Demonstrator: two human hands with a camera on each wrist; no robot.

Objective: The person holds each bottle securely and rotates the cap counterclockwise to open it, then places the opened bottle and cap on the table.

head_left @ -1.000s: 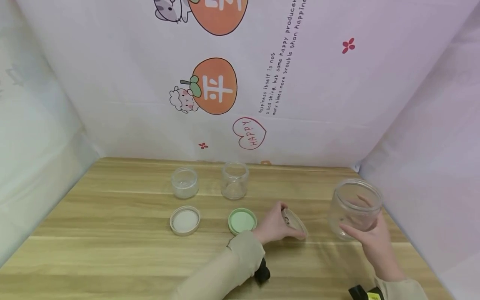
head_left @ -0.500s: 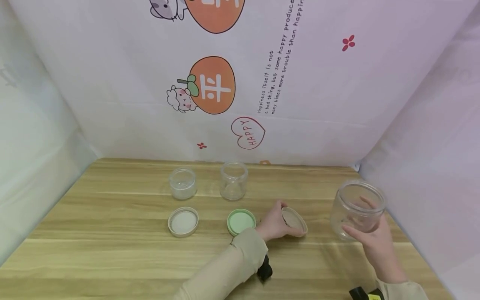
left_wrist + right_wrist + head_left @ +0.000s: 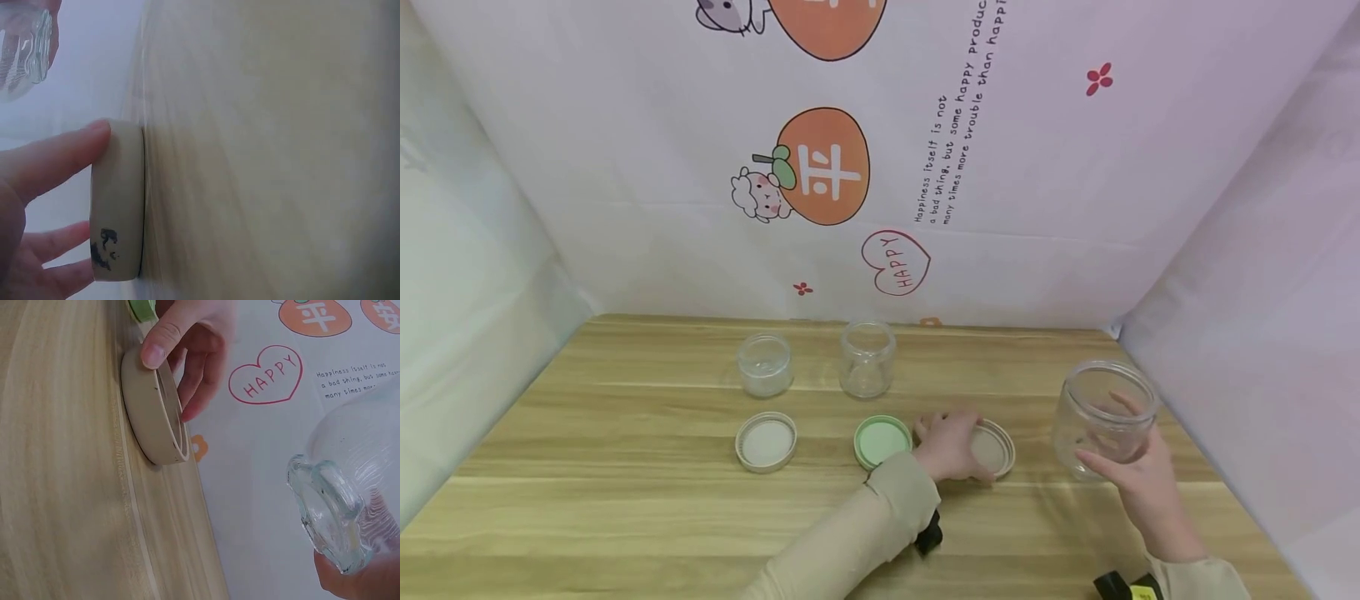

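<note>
In the head view my left hand (image 3: 950,447) grips the left side of a beige jar lid (image 3: 992,450) that lies flat on the table, hollow side up. Its thumb and fingers sit at opposite parts of the lid's rim. The left wrist view shows dark marks on the side of the lid (image 3: 119,206). My right hand (image 3: 1146,492) holds a large clear jar (image 3: 1078,421) from the right, thumb in front and fingers behind. The jar's mouth faces up and carries no lid.
A green lid (image 3: 882,442) lies just left of my left hand, and a cream lid (image 3: 767,442) farther left. Behind them stand a short clear jar (image 3: 765,367) and a taller one (image 3: 867,362). A printed curtain (image 3: 1000,275) rises at the table's back edge.
The beige lid was tilted up in my left hand and has come down flat on the table. My right hand has shifted slightly left with the large jar.
</note>
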